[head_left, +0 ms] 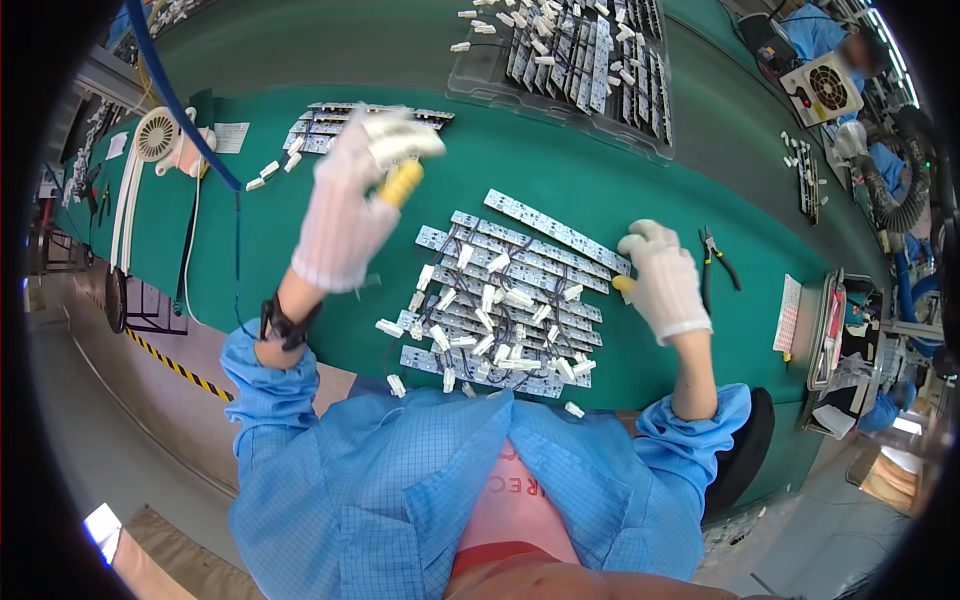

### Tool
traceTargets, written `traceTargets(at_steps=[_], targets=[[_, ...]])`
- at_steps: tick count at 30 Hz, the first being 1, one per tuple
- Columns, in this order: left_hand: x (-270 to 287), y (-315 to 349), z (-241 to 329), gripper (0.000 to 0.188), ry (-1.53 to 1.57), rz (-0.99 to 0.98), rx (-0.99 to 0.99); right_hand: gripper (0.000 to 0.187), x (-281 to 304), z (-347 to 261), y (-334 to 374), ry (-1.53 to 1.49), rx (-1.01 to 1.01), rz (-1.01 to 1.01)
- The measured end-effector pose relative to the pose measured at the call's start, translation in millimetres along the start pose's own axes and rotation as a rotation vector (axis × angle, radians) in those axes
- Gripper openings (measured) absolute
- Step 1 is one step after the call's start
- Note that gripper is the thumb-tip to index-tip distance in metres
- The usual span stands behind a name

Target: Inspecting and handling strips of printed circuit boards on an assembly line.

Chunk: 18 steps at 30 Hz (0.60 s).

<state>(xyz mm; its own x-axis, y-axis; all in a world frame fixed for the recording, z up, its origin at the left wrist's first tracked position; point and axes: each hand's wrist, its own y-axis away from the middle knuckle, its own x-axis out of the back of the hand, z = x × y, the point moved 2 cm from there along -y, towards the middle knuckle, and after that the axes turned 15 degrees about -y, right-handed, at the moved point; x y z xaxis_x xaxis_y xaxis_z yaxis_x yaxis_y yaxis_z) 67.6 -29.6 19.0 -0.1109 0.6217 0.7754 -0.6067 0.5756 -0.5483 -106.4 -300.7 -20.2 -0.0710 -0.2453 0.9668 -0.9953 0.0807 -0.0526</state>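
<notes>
My right hand (pixel 665 280), in a white glove with a yellow thumb cover, grips the right end of a long, narrow circuit board strip (pixel 555 233). That strip lies slanted along the far edge of a group of similar boards (pixel 440 239), which carry dark wires and white connectors (pixel 518 298). Up on the left, my gloved left hand (pixel 350 205) is over the mat, its fingers partly smeared by motion; whether they hold anything is unclear. Just beyond it lies another stack of board strips (pixel 310 128), partly hidden by the hand, with white connectors at its left.
A green mat (pixel 230 260) covers the table. Pliers (pixel 715 262) lie right of my right hand. Beyond the mat's far edge stands a clear tray (pixel 470 85) of wired boards. A small fan (pixel 160 135) and a hanging blue hose (pixel 185 120) are at left.
</notes>
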Motion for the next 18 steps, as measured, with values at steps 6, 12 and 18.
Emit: traceTargets(at_steps=[6, 12, 18], targets=[[-9, 27, 14, 0.039, 0.173, -0.161, 0.029, 0.026, 41, -11, -3, -1.462, -0.378, -0.011], [2, 24, 19, 0.066, 0.776, -0.35, 0.22, 0.035, 51, -29, 12, -1.562, -0.087, 0.327], [2, 35, 23, 0.073, 1.039, -0.293, 0.281, 0.039, 36, -20, 9, -1.633, -0.197, 0.403]])
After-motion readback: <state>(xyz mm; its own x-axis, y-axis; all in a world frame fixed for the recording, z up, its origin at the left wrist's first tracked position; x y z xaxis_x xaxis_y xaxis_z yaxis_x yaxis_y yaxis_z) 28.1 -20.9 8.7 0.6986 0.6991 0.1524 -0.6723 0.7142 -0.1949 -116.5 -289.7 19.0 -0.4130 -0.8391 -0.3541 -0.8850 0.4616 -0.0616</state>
